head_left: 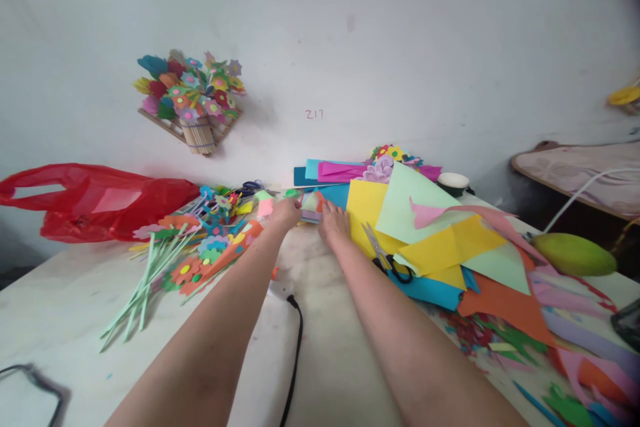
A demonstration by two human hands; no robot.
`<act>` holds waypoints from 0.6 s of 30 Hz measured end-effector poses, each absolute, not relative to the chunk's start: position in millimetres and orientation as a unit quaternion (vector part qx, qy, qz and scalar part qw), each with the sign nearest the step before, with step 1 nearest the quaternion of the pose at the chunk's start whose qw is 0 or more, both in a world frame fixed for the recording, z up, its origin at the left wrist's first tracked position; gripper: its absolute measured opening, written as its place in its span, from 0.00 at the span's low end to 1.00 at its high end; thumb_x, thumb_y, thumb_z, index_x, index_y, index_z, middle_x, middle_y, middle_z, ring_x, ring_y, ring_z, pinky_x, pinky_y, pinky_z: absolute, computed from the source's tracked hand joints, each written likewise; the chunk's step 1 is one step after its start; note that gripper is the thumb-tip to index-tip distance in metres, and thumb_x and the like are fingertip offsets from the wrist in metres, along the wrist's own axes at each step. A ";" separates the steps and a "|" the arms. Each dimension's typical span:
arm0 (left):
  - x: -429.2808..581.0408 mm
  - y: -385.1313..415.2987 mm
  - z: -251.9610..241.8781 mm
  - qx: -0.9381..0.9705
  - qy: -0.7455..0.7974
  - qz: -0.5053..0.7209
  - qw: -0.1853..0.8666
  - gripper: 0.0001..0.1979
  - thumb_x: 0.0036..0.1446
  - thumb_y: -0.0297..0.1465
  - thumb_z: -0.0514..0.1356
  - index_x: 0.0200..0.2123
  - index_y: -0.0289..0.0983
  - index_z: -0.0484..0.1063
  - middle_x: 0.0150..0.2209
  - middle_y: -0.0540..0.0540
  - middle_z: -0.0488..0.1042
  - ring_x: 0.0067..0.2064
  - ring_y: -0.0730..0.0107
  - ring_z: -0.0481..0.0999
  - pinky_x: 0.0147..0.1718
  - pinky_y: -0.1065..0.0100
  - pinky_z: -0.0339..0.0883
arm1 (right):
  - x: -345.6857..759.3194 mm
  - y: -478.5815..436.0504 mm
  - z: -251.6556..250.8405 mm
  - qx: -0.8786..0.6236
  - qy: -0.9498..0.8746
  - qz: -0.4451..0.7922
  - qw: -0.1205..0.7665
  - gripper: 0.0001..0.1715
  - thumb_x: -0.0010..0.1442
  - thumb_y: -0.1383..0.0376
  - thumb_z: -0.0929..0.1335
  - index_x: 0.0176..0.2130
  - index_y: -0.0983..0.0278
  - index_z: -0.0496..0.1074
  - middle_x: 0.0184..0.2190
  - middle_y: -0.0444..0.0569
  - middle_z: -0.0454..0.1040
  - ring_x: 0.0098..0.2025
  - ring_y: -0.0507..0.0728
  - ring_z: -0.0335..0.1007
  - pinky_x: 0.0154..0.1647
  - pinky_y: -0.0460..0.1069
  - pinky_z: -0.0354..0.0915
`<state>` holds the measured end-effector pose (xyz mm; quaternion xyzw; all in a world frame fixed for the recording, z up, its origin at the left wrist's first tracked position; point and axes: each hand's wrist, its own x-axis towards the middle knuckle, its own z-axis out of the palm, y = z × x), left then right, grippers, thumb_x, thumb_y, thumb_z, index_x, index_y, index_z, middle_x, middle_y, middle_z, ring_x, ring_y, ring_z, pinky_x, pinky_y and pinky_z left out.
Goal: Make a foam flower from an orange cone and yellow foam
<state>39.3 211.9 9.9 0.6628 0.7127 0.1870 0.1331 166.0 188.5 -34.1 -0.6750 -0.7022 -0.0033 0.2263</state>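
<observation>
Both my arms stretch toward the back of the table. My left hand point(286, 213) is closed at the left side of a small pile of coloured foam or paper pieces point(311, 203), and its fingertips are too small and hidden to show what they hold. My right hand point(334, 223) lies at the pile's right side, fingers stretched out and touching a small orange piece point(320, 200). A pink piece point(265, 207) lies left of my left hand. Black-handled scissors point(383, 255) rest, blades apart, on yellow sheets point(365, 213) right of my right hand.
Foam flowers point(187, 270) and pale green strips point(145, 280) lie left, before a red plastic bag point(115, 203). Coloured sheets and scraps point(505, 307) cover the right, near a green-yellow fruit point(574, 253). A black cord point(299, 347) runs from a white glue gun point(280, 290) between my arms.
</observation>
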 end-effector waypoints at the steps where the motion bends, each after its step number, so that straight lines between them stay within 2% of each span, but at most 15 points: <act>1: 41.4 209.5 11.1 0.671 0.711 0.182 0.105 0.16 0.50 0.28 0.57 0.44 0.39 0.74 0.43 0.42 0.75 0.42 0.62 0.75 0.39 0.66 0.68 | 166.5 188.9 -35.2 -0.673 -0.703 -0.007 0.229 0.28 0.60 0.69 0.56 0.59 0.67 0.59 0.61 0.52 0.57 0.55 0.60 0.58 0.52 0.54 0.53; 7: 47.4 202.4 14.1 0.679 0.723 0.123 0.026 0.16 0.50 0.31 0.56 0.44 0.42 0.75 0.45 0.41 0.74 0.50 0.55 0.70 0.44 0.60 0.64 | 170.1 188.4 -40.0 -0.653 -0.723 -0.045 0.221 0.21 0.61 0.68 0.57 0.49 0.63 0.70 0.59 0.51 0.61 0.51 0.61 0.60 0.49 0.54 0.54; 13: 44.7 207.9 7.4 0.718 0.688 0.095 -0.039 0.19 0.54 0.36 0.53 0.47 0.41 0.73 0.48 0.40 0.72 0.55 0.52 0.62 0.47 0.59 0.61 | 170.5 186.4 -37.3 -0.634 -0.744 -0.065 0.203 0.21 0.63 0.68 0.56 0.47 0.64 0.73 0.57 0.51 0.63 0.51 0.60 0.61 0.48 0.54 0.55; 18: 49.0 212.1 3.9 0.725 0.683 0.078 -0.049 0.18 0.54 0.36 0.52 0.46 0.42 0.74 0.45 0.40 0.74 0.54 0.52 0.62 0.47 0.59 0.59 | 170.4 183.9 -33.4 -0.630 -0.749 -0.080 0.188 0.21 0.62 0.69 0.56 0.45 0.65 0.74 0.56 0.53 0.65 0.50 0.60 0.61 0.46 0.53 0.57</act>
